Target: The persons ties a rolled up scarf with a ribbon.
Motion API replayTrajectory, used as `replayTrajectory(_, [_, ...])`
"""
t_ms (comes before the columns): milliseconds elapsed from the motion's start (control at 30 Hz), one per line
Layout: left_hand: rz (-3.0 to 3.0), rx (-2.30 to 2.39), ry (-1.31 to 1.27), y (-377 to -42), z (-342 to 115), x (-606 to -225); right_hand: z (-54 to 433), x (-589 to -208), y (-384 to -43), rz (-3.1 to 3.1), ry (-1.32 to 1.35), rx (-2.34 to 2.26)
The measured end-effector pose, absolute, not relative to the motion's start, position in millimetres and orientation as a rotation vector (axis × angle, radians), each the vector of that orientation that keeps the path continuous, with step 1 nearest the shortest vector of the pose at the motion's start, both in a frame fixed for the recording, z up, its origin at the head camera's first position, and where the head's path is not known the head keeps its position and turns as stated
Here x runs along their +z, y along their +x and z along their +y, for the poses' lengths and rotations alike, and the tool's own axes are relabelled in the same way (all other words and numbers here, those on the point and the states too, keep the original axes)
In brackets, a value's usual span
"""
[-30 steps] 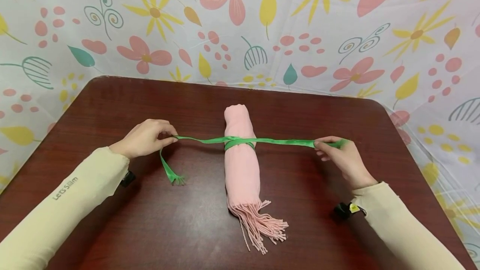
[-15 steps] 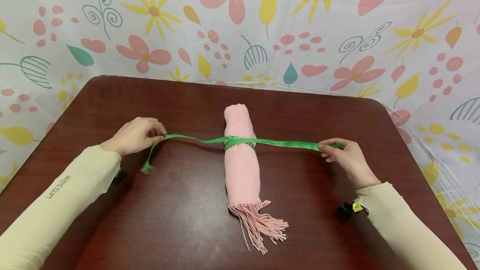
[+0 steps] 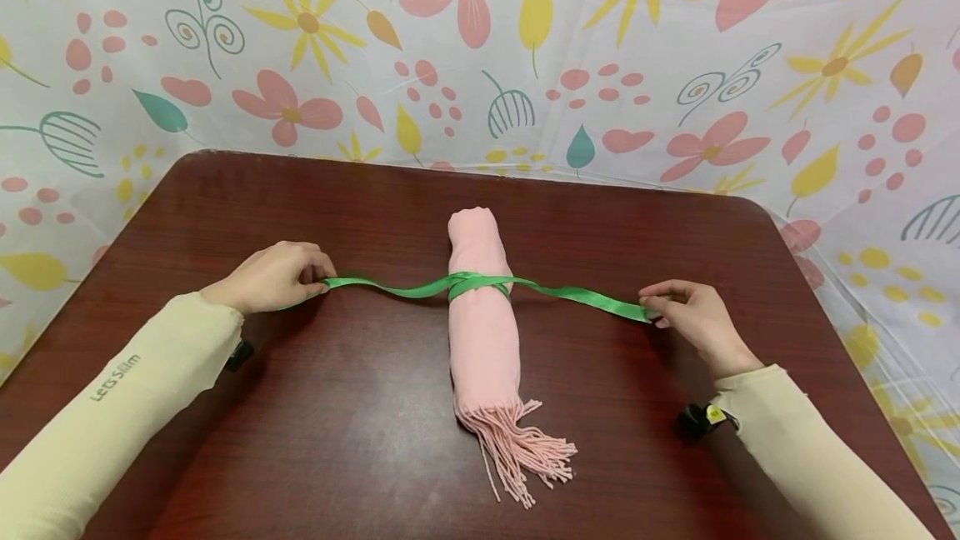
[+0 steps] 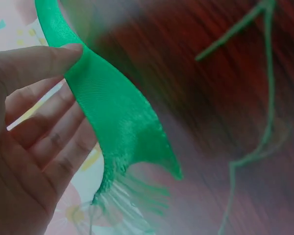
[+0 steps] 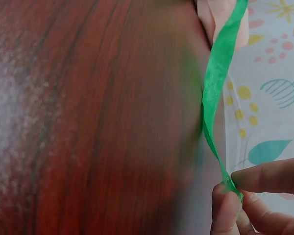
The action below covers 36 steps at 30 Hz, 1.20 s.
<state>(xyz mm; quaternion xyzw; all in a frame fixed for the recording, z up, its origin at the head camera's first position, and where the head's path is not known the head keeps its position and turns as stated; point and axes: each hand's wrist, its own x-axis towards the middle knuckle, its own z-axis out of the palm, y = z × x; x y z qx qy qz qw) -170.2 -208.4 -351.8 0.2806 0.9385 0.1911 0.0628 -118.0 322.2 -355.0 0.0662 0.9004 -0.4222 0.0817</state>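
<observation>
A rolled pink scarf [image 3: 485, 340] with a fringe lies lengthwise in the middle of the table. Around its upper half runs a green ribbon [image 3: 592, 298], its two ends crossing on top. To the left, my left hand [image 3: 273, 275] pinches one end between thumb and fingers; in the left wrist view that ribbon end [image 4: 120, 110] hangs past the thumb with a frayed edge. On the other side my right hand [image 3: 693, 319] pinches the opposite end, and the right wrist view shows the ribbon [image 5: 218, 73] narrowing into the fingertips [image 5: 250, 177]. Both stretches sag slightly.
The dark wooden table [image 3: 360, 457] has rounded far corners. Behind it hangs a white cloth [image 3: 555, 7] printed with flowers and leaves. A green thread [image 4: 270, 73] shows above the wood in the left wrist view.
My left hand has moved left, away from the scarf, and my right hand slightly right and down. The ribbon's ends, straighter before, now sag. The left tail no longer hangs in sight in the head view.
</observation>
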Motion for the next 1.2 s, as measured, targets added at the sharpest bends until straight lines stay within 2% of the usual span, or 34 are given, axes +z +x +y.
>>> replayTrajectory(833, [2.904, 0.507, 0.845, -166.5, -203.0, -345.7, 331.1, -347.5, -116.9, 2.704, 0.233, -1.123])
replayTrajectory(1200, [3.016, 0.537, 0.818, -159.3, -190.4, -339.7, 328.9, -343.8, -118.1, 2.852, 0.272, -1.291])
